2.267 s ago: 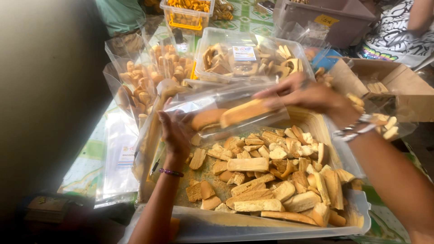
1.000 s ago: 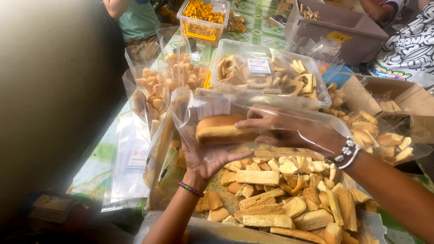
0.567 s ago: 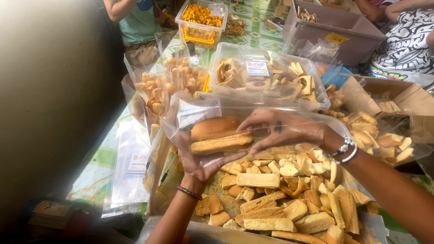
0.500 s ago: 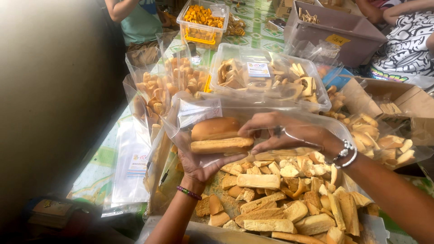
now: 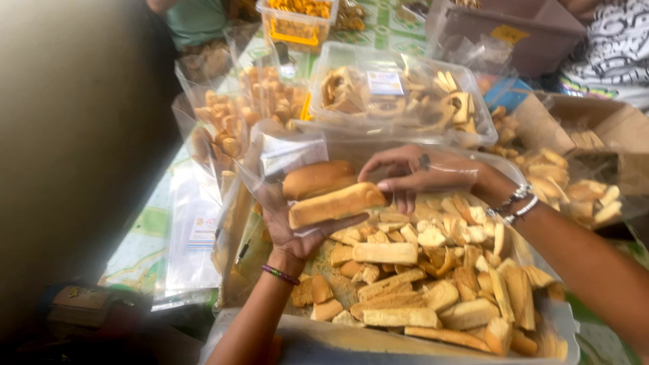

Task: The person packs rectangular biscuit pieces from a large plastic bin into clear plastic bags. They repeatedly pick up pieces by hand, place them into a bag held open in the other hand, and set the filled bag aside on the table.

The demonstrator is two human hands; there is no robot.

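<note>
My left hand is palm-up under a clear plastic bag, holding it from below. Inside the bag lie two long golden toasted bread sticks, one behind the other. My right hand reaches into the bag's mouth, fingertips touching the end of the front stick. Both hands hover over a large clear tray filled with several toasted bread pieces.
A lidded clear box of biscuits stands behind the bag. Filled bags of snacks stand at the left, with flat empty bags beside them. A cardboard box with bread pieces is at the right. Other people sit at the far side.
My right hand put a first stick into the bag, then a second one beside it. The bag has been lowered closer over the tray and my left hand stays beneath it.
</note>
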